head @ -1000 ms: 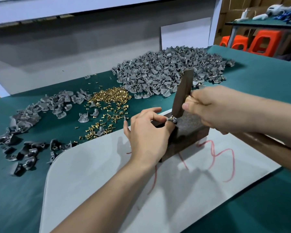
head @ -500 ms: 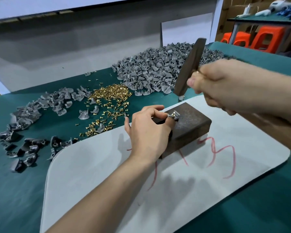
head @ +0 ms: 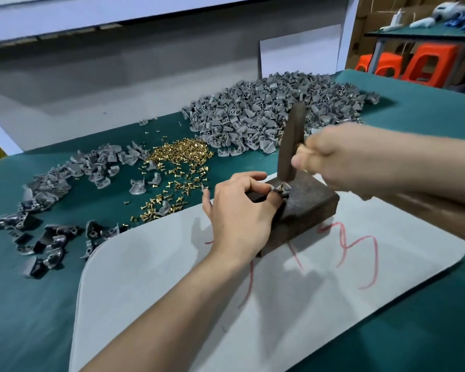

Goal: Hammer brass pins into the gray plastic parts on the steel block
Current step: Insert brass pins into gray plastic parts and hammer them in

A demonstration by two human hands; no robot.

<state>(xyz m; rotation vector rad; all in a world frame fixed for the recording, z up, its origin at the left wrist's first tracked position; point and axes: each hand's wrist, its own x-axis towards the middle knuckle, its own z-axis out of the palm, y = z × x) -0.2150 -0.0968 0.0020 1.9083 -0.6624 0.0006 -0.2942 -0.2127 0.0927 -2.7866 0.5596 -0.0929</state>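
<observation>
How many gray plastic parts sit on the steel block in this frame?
1: a gray part on the steel block's top, pinched by the left hand, below the hammer. That hand could hide another.

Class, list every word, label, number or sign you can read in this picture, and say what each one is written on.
No readable text in this view.
Red strokes on the white mat: hand-drawn loops and lines, no clear letter or number.
Steel block and hammer: no marking visible.
Cardboard boxes, far right: blurred, no print legible.
</observation>
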